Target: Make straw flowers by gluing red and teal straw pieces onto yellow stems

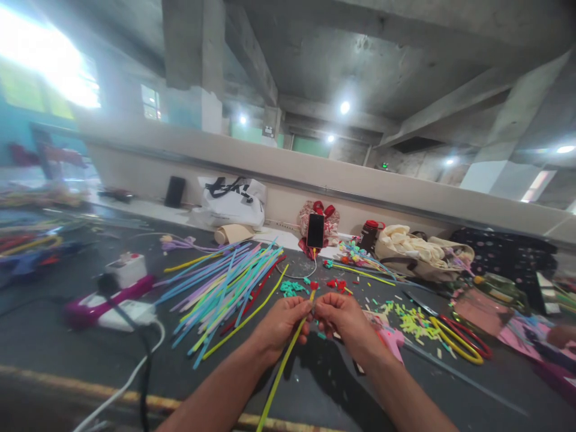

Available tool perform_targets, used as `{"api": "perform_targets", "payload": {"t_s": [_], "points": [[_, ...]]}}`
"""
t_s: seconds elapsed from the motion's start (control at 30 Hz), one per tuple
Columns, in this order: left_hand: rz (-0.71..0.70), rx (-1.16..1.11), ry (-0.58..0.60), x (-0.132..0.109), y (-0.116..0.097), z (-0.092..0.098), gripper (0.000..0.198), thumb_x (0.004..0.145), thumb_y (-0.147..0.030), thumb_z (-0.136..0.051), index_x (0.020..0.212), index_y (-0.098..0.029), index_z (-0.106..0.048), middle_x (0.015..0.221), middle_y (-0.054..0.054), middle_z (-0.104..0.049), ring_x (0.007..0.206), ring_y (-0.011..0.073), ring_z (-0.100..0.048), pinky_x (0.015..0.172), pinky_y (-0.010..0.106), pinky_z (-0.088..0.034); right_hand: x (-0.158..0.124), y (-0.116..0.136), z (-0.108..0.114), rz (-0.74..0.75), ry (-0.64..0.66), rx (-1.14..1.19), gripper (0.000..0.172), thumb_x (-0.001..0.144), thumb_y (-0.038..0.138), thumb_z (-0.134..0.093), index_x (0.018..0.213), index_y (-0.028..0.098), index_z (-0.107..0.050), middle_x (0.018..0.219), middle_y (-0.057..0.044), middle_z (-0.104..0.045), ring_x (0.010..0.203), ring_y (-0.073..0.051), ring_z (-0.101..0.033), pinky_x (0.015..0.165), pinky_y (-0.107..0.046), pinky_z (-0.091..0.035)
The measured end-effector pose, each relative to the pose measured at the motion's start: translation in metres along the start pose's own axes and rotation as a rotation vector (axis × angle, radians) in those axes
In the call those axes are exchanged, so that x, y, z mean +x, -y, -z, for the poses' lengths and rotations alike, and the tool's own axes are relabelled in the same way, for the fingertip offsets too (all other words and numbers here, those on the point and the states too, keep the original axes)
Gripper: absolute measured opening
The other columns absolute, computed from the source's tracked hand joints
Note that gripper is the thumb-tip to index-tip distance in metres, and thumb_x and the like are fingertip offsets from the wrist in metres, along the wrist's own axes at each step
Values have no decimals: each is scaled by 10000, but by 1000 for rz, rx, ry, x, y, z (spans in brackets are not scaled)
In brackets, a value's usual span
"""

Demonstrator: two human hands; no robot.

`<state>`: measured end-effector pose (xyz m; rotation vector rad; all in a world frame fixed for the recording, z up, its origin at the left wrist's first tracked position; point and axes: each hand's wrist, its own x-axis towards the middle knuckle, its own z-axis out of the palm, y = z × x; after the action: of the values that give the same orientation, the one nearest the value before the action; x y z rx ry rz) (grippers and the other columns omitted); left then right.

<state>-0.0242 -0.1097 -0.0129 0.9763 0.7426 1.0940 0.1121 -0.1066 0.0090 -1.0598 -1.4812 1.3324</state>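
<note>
A long yellow-green pipe cleaner (pixel 283 367) runs up from the bottom of the view between my hands, with a small red and orange tip (pixel 314 287) at its top. My left hand (pixel 279 324) is closed, its thumb and fingers pinching the stem just under that tip. My right hand (pixel 345 319) is closed against the same spot from the other side; its fingertips meet the stem there, and what lies between them is partly hidden. Small green pieces (pixel 291 289) and red pieces (pixel 338 285) lie just beyond my hands. A pink glue gun (pixel 392 339) sits partly behind my right wrist.
Many coloured pipe cleaners (pixel 229 294) lie at left, near a power strip (pixel 121 312) with cables. Scissors (pixel 459 339) and yellow cut bits (pixel 414 323) are at right. A phone (pixel 315 230) stands at the back, between a white bag (pixel 234 204) and a dark bottle (pixel 369 236).
</note>
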Motion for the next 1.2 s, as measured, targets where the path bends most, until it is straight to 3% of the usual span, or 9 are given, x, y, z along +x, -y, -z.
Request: {"api": "perform_targets", "payload": {"t_s": [0.23,0.43,0.57,0.77,0.9,1.2], "points": [[1,-1,15,3,1,1,287,640,-384,-630,551,-130,-527,369,-51,-470,300,39,-356,322,158,-295,12,-15,3,-109,69,226,291,579,371,-696,608,127,-541,531,26,-553,378,-33,-453,335,-134,-303],[21,2,-3,1,-4,0,277,638,-378,-632,570,-121,-553,364,-56,-453,314,35,-345,343,162,-292,11,-17,5,-72,59,229,289,604,394,-684,689,131,-600,612,-9,-602,455,-65,-513,370,-151,-354],[47,15,-13,0,-4,2,299,633,-392,-629,533,-133,-518,359,-61,-435,306,36,-337,344,169,-286,2,-10,11,-10,-16,122,272,649,376,-645,766,131,-626,669,-22,-621,487,-78,-528,380,-160,-358],[62,61,-20,1,-2,2,312,618,-419,-626,540,-150,-488,345,-72,-421,300,44,-344,338,167,-286,-3,-4,11,79,-113,-115,185,680,321,-585,705,142,-623,568,14,-572,471,-92,-504,388,-177,-342],[40,109,-35,1,0,0,308,615,-421,-622,552,-160,-471,340,-76,-429,288,48,-350,325,168,-287,-1,-2,8,140,-116,-291,140,673,267,-567,698,150,-639,499,37,-531,442,-87,-461,411,-188,-326],[38,151,-50,1,2,-2,293,615,-410,-608,550,-168,-456,337,-82,-424,294,49,-342,308,159,-277,-3,5,9,246,-97,-602,76,628,146,-567,631,166,-640,568,22,-562,550,-114,-478,512,-217,-305]]}}
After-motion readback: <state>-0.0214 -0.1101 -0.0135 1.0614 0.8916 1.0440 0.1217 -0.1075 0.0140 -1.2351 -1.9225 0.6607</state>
